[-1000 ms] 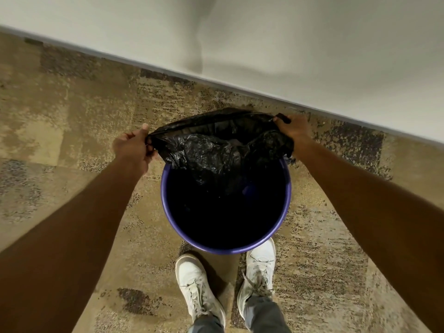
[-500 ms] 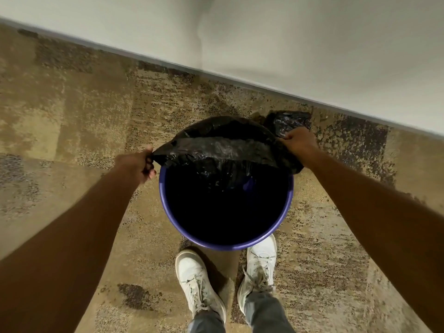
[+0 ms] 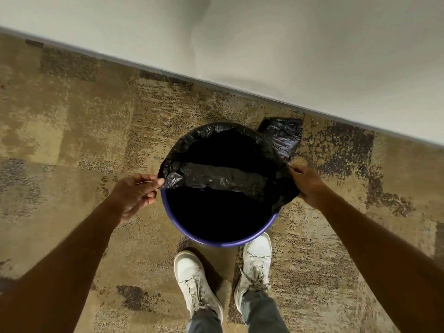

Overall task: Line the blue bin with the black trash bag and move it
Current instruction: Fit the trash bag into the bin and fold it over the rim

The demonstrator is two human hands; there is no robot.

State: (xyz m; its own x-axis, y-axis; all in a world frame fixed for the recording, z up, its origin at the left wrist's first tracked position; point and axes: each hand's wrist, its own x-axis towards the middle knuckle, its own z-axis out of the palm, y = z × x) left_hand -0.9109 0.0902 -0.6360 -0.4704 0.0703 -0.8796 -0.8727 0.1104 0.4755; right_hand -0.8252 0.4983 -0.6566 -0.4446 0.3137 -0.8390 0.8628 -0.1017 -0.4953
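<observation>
So the blue bin [image 3: 224, 241] sits on the carpet [image 3: 72, 140] near the wall, right at the person's shoes. Black trash bag [image 3: 223, 179] is hooked over the far rim only. Left hand [image 3: 134, 194] pinches one edge, right hand [image 3: 306, 182] grips the other. Next is probably stretching it over the near rim.

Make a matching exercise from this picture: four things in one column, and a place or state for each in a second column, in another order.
1. left hand
2. black trash bag
3. blue bin
4. white shoes

a. near rim still bare
b. on the carpet, nearest the camera
c. pinches the bag's edge
d. folded over the far rim

Pairs: 1-c, 2-d, 3-a, 4-b
</observation>
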